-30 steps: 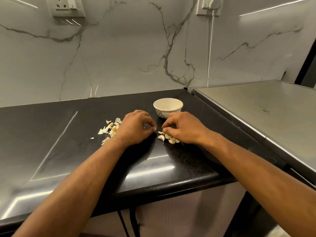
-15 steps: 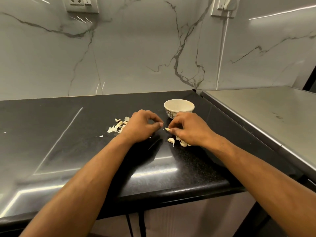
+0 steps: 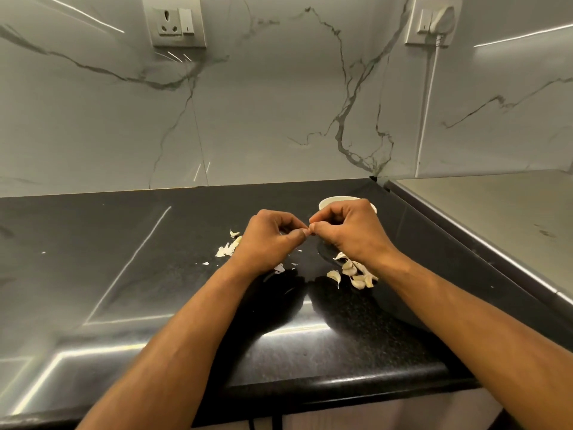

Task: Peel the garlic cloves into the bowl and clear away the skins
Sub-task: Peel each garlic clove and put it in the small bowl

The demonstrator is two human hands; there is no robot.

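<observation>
My left hand [image 3: 273, 240] and my right hand [image 3: 347, 231] are raised above the black counter [image 3: 155, 274], fingertips pinched together on one garlic clove [image 3: 310, 228] that is almost wholly hidden. Under my right wrist lies a heap of unpeeled garlic cloves [image 3: 353, 274]. A pile of garlic skins [image 3: 228, 246] lies left of my left hand, with a few scraps [image 3: 279, 268] below it. The small white bowl [image 3: 331, 200] stands behind my right hand, mostly hidden; what is inside it cannot be seen.
A steel appliance top [image 3: 496, 218] adjoins the counter on the right, slightly raised. The marble wall behind carries a socket [image 3: 173, 21] and a plugged-in socket [image 3: 434, 21] with a white cable [image 3: 426, 113] running down. The counter's front edge is near my forearms.
Both hands have lifted off the counter with a clove pinched between them, and now sit in front of the bowl. The camera has tilted up, showing more wall.
</observation>
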